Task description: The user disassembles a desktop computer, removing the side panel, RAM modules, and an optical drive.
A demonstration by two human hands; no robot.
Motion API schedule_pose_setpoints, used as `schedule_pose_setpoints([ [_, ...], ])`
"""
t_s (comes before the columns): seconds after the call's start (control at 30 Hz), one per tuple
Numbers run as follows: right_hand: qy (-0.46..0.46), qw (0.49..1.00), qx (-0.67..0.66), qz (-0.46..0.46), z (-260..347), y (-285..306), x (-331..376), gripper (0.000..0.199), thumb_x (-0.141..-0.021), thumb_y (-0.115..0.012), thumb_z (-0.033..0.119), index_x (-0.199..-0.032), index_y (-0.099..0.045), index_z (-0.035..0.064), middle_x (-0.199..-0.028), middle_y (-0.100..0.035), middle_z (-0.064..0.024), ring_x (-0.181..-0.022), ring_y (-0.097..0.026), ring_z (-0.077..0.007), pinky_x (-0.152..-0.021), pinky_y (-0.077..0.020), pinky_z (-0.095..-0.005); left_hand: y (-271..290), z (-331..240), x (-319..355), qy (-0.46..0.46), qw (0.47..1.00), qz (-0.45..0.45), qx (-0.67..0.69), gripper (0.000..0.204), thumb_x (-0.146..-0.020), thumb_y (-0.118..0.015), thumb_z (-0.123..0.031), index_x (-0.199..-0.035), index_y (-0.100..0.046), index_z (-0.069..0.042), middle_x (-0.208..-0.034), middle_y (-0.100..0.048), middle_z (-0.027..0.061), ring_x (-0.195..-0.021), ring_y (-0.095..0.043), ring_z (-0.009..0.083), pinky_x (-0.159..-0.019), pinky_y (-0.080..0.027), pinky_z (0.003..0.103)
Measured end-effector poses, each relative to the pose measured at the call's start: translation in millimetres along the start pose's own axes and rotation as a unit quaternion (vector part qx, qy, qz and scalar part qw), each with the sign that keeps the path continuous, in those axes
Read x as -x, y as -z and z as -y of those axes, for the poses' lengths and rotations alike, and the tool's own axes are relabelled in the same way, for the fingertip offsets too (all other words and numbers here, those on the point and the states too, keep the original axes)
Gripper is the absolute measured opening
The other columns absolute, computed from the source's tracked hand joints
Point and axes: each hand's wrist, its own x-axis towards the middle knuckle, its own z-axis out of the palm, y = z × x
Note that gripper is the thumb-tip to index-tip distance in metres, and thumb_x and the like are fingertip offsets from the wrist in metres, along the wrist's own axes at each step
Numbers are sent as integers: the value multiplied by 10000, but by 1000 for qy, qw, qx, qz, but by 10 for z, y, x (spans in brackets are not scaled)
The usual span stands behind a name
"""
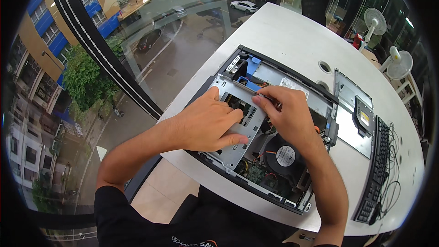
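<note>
Inside the open computer case (pixel 315 92) on the white table (pixel 292 32), the left hand (pixel 208 126) lies flat on the metal drive cage (pixel 238 137), which runs long toward the person, while the right hand (pixel 288 114) pinches narrow at its far end.

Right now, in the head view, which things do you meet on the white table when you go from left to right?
Left hand → right hand on the open computer case → removed side panel → black keyboard.
</note>
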Motion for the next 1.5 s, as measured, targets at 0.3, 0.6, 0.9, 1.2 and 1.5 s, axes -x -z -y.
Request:
schedule_pose_setpoints([
  [0.3, 53, 997, 45, -31, -93, -69, 7, 201, -896, -701, 207, -944, -741, 17, -939, -706, -120, -867, -644, -310, -742, -501, -410, -7, -22, -1, 25, 999, 26, 22, 403, -951, -615, -453, -831, -572, -70, -707, -619, 98, -693, -566, 282, -840, -334, 378],
  [0.6, 139, 975, 174, -3, -212, -130, 19, 148, -894, -683, 195, -910, -749, 63, -898, -680, -75, -927, -600, -254, -784, -479, -386, -120, 47, 24, -2, 999, 5, 37, 505, -1003, -496, -502, -845, -623, -39, -708, -664, 130, -620, -578, 325, -794, -369, 394],
  [0.9, 73, 986, 142, 40, -192, -111, 36, 169, -895, -687, 175, -961, -745, 31, -810, -636, -113, -812, -588, -294, -733, -476, -409, -67, 54, -9, 24, 996, 69, 51, 466, -985, -535, -500, -865, -616, -57, -823, -665, 124, -804, -614, 303, -866, -344, 387],
  [1.2, -10, 1000, 18, -8, -144, 159, -60, 165, -944, -597, 121, -983, -701, -1, -863, -672, -157, -890, -627, -330, -799, -486, -428, -64, 21, 20, 33, 997, 62, 33, 443, -987, -537, -505, -860, -591, -84, -760, -634, 103, -755, -591, 280, -839, -340, 375],
  [1.5, 13, 987, 162, 15, -285, 120, 33, 149, -890, -628, 91, -1000, -730, 81, -896, -650, -118, -923, -623, -312, -816, -507, -424, -70, -12, 8, 37, 999, 24, -8, 463, -973, -560, -512, -810, -590, -79, -728, -611, 105, -705, -562, 259, -780, -347, 360],
])
